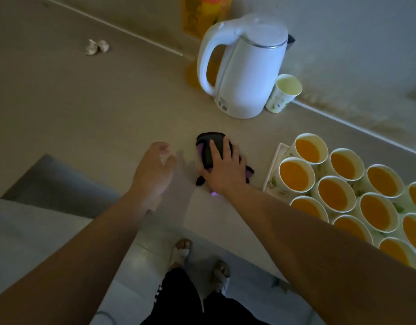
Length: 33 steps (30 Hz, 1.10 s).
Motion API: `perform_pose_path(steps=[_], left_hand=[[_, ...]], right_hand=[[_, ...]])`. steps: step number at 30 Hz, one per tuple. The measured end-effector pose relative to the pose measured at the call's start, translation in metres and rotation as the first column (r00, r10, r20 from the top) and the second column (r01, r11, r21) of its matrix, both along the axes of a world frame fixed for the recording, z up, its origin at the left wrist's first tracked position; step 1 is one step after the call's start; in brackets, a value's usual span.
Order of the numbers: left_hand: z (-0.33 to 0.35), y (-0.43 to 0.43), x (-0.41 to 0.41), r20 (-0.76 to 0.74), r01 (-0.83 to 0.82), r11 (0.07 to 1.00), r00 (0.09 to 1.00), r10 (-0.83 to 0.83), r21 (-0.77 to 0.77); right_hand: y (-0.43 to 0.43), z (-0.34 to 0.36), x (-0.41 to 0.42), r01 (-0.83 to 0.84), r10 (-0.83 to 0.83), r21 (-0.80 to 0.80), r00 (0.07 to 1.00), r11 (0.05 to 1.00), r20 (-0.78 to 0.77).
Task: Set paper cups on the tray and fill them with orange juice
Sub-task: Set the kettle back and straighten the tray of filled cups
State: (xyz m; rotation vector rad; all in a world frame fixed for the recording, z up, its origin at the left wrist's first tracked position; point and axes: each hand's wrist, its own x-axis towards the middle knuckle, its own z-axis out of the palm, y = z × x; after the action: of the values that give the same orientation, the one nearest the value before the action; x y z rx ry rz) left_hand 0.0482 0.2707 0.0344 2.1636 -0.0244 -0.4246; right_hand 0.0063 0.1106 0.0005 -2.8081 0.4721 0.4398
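Many paper cups (334, 193) stand juice-filled on the tray (273, 165) at right, so, head view, you're likely wiping up: right hand (225, 170) pressed flat-fingered on the dark cloth (209, 146) just beside it, left hand (153, 170) pinching a white wad (164, 158).

The right hand (222, 171) lay flat on a dark cloth (208, 141) on the counter (85, 102), with its fingers spread. The left hand (153, 170) was just beside it, curled round a small white scrap (164, 158). To the right stood a white tray (276, 156) packed with paper cups (275, 185), each full of orange juice (293, 174). A white kettle (246, 73) stood farther back. One empty cup (284, 93) stood right beside it, and a yellow bottle (202, 15) behind it. Crumpled white bits (96, 46) lay far off to the left. Down below were two feet (183, 248) in sandals.
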Motion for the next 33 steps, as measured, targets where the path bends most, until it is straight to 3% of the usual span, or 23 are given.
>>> perform_pose_path(steps=[7,12,15,22,27,33], left_hand=[[-0.005,0.023,-0.024,0.030,-0.021,1.000,0.999,0.022,-0.008],[0.001,0.016,-0.023,0.099,0.071,0.997,0.993,-0.070,-0.009],[0.008,0.003,-0.032,0.147,0.164,0.985,0.977,-0.155,-0.050],[0.024,-0.034,-0.074,0.066,0.283,0.954,0.959,-0.277,-0.099],[0.014,-0.050,-0.128,-0.005,0.218,0.975,0.976,-0.219,-0.037],[0.003,-0.090,-0.214,0.061,0.260,0.965,0.964,-0.258,-0.029]], right_hand=[[0.012,-0.005,-0.020,-0.174,0.162,0.067,0.975,0.983,0.153],[0.023,-0.008,-0.052,-0.295,0.271,0.138,0.948,0.945,0.170],[0.025,-0.001,-0.087,-0.261,0.231,0.220,0.961,0.940,0.152],[0.008,0.040,-0.167,-0.073,0.032,0.399,0.994,0.914,0.109],[-0.019,0.063,-0.226,0.071,-0.095,0.506,0.995,0.860,0.022],[-0.074,0.071,-0.314,0.096,-0.095,0.595,0.995,0.798,-0.034]])
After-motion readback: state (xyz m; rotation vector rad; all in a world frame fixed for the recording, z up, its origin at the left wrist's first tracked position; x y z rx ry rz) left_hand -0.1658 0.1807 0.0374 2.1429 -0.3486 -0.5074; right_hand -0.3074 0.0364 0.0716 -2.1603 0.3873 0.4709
